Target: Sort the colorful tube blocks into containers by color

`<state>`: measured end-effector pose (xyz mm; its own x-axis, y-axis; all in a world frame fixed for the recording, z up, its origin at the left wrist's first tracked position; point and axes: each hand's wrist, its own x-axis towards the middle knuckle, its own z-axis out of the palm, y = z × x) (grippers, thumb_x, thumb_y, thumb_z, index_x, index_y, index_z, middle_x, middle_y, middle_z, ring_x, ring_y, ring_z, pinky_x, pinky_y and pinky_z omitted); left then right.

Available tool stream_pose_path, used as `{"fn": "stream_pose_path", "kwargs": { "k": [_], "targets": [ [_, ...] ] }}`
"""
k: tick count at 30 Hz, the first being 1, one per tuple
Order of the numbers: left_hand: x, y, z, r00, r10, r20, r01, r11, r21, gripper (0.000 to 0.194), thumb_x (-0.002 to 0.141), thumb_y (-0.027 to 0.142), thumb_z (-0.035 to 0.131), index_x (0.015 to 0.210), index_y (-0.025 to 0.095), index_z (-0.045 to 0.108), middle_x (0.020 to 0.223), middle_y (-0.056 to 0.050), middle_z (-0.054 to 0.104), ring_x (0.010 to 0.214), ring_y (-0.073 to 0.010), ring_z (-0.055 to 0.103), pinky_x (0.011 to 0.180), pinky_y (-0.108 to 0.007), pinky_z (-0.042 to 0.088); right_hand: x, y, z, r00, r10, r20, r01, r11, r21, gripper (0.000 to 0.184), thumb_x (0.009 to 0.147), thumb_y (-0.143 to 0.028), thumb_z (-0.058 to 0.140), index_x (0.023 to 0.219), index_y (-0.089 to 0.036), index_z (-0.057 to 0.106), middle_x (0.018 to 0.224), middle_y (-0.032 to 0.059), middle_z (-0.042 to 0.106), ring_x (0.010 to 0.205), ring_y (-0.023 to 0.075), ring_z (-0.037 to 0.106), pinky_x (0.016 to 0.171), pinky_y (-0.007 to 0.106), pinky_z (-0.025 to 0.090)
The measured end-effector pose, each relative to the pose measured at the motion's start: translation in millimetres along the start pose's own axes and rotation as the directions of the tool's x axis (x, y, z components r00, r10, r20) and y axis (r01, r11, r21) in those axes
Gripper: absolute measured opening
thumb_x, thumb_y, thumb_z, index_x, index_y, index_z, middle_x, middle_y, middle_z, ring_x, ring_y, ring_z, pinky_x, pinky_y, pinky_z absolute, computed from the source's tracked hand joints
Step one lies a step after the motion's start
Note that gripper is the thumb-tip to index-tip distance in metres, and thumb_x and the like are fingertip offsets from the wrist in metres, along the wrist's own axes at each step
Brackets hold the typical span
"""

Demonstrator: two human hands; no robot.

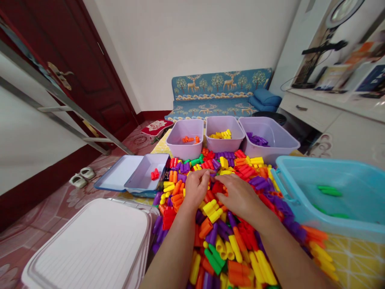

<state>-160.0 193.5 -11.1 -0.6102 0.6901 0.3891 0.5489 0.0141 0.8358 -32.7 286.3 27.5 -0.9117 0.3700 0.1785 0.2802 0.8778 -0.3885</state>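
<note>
Head view: left hand (196,189), right hand (239,196), both grips spread, resting on heaped plastic tube blocks (210,208); lilac tubs (183,150) beyond.

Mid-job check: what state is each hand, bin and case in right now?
Left hand: resting on the pile, fingers curled.
Right hand: resting on the pile, fingers spread.
Plastic tube block pile: loose, colours mixed.
Left lilac bin: a few orange blocks.
Middle lilac bin: a few yellow blocks.
Right lilac bin: a few purple blocks.
Blue bin: a few green blocks.
Blue-lidded case: open, red blocks inside.
</note>
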Motion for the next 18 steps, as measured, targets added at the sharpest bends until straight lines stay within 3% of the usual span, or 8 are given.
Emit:
{"fn": "stream_pose_path", "kwargs": {
  "k": [4,7,13,18],
  "targets": [
    [-1,-3,2.1,0.999,0.000,-0.039,-0.001,1.000,-0.016,0.026,0.087,0.020,0.050,0.094,0.019,0.074,0.079,-0.002,0.073,0.074,-0.0175,0.067,0.071,-0.027,0.049,4,2,1,0.991,0.070,-0.111,-0.053,0.988,0.146,0.037,0.078,-0.020,0.059,0.115,-0.018,0.066,0.112,0.0103,0.070,0.104,0.0252,0.063,0.094,0.038,0.047],
    [-2,-2,3.5,0.994,0.060,-0.093,-0.068,0.995,-0.080,0.025,0.083,0.015,0.053,0.099,0.019,0.072,0.088,-0.004,0.074,0.083,-0.0181,0.068,0.081,-0.029,0.050,6,6,0,0.972,0.152,-0.178,-0.091,0.946,0.311,0.037,0.082,-0.023,0.055,0.117,-0.018,0.063,0.107,0.0097,0.071,0.092,0.0229,0.066,0.087,0.038,0.050],
    [-4,4,2.8,0.979,0.196,-0.047,-0.199,0.976,-0.086,0.031,0.081,0.021,0.064,0.112,0.022,0.067,0.108,-0.006,0.071,0.101,-0.0214,0.065,0.094,-0.035,0.048,10,10,7,0.952,0.239,-0.193,-0.049,0.738,0.673,0.029,0.080,-0.029,0.058,0.108,-0.018,0.059,0.108,0.0103,0.069,0.099,0.0208,0.066,0.083,0.033,0.053],
    [-4,2,5.3,0.980,0.194,-0.052,-0.197,0.977,-0.081,0.032,0.076,0.026,0.071,0.108,0.022,0.068,0.103,-0.007,0.072,0.097,-0.0220,0.065,0.090,-0.034,0.049,10,6,5,0.960,0.256,-0.117,-0.076,0.636,0.768,0.028,0.080,-0.037,0.063,0.100,-0.020,0.056,0.089,0.0053,0.072,0.081,0.0185,0.069,0.074,0.030,0.053]
  ]
}}
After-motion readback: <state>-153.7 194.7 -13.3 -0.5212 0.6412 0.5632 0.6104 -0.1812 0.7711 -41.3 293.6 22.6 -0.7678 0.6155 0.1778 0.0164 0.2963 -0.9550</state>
